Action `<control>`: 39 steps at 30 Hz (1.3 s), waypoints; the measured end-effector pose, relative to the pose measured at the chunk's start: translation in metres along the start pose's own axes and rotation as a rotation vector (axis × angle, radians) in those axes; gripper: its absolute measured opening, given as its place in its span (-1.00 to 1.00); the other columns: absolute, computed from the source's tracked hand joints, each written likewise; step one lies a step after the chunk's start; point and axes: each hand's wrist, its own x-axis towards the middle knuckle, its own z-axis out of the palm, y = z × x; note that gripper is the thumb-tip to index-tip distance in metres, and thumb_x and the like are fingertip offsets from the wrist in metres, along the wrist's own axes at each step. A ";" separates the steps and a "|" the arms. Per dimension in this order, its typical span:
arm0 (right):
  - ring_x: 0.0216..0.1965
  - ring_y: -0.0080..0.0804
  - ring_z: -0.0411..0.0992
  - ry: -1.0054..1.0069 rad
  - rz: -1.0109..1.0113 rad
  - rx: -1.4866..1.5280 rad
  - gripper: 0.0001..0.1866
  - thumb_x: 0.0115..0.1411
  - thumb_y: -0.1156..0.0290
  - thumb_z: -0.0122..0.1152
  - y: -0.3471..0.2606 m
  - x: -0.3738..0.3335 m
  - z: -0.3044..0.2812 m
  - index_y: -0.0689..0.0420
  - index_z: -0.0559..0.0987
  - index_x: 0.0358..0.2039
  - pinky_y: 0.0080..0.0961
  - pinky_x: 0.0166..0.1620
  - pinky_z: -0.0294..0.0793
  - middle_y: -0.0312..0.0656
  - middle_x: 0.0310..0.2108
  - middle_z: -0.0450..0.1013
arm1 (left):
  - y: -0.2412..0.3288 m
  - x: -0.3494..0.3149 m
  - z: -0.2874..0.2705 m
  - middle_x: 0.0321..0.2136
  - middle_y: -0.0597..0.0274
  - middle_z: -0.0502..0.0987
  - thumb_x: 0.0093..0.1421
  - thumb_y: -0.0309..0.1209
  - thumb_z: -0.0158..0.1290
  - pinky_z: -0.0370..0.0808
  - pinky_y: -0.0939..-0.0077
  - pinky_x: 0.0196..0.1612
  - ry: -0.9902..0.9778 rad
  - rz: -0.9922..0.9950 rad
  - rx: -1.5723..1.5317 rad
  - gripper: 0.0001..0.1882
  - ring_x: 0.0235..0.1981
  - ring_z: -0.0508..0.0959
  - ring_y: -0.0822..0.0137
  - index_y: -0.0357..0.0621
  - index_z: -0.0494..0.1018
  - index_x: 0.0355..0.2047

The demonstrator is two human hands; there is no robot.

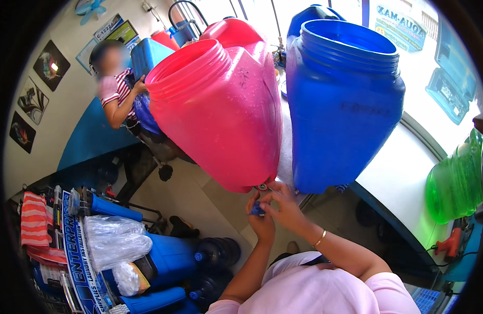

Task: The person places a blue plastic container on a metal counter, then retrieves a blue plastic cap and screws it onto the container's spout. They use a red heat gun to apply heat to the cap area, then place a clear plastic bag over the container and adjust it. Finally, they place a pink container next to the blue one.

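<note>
Just below the foot of a large pink plastic water container (pixel 220 125), my two hands are close together. My left hand (pixel 261 224) is closed, pinching a small blue plastic piece (pixel 257 209); its exact kind is too small to make out. My right hand (pixel 287 208), with a bracelet at the wrist, has its fingers bent in on the same piece from the right. Right above my fingers, the pink container has a small round fitting (pixel 262 187) at its lower edge. Beside it stands a large open blue container (pixel 346 110) with a wide threaded mouth.
Both containers stand on a white counter (pixel 408 167). Toward the right edge are a green ribbed bottle (pixel 456 180) and a red tool (pixel 449 243). Another person (pixel 116 86) holds a blue container (pixel 150 56) at the left. Wrapped plastic packs (pixel 116 243) and dark round bottles (pixel 215 251) lie lower left.
</note>
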 end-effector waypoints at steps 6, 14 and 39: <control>-0.12 -0.48 0.34 -0.194 0.327 0.449 -0.85 0.24 0.38 0.20 0.018 -0.011 -0.007 0.18 0.53 -0.25 -0.53 -0.05 0.39 -0.25 -0.18 0.29 | -0.004 -0.011 -0.048 -0.04 0.17 0.47 0.26 -0.63 -0.10 0.37 0.45 0.09 -0.287 -0.251 -0.095 -0.65 0.00 0.45 0.37 -0.20 0.36 0.06; -0.24 -0.58 0.31 -0.260 0.361 0.426 -0.81 0.26 0.32 0.19 0.033 -0.003 -0.001 0.20 0.54 -0.26 -0.59 -0.16 0.35 -0.29 -0.24 0.28 | 0.008 0.005 -0.046 -0.17 0.38 0.49 0.36 -0.39 -0.10 0.38 0.63 -0.14 -0.324 -0.589 -0.426 -0.84 -0.19 0.46 0.58 -0.07 0.42 -0.11; -0.32 -0.48 0.51 0.011 0.687 0.432 -0.75 0.32 0.28 0.06 0.067 0.023 0.023 0.24 0.45 -0.20 -0.52 -0.34 0.57 -0.17 -0.20 0.39 | -0.024 0.036 0.022 -0.26 0.23 0.53 0.33 -0.35 0.01 0.42 0.56 -0.13 0.175 -0.310 -0.375 -0.81 -0.20 0.50 0.46 -0.20 0.39 -0.16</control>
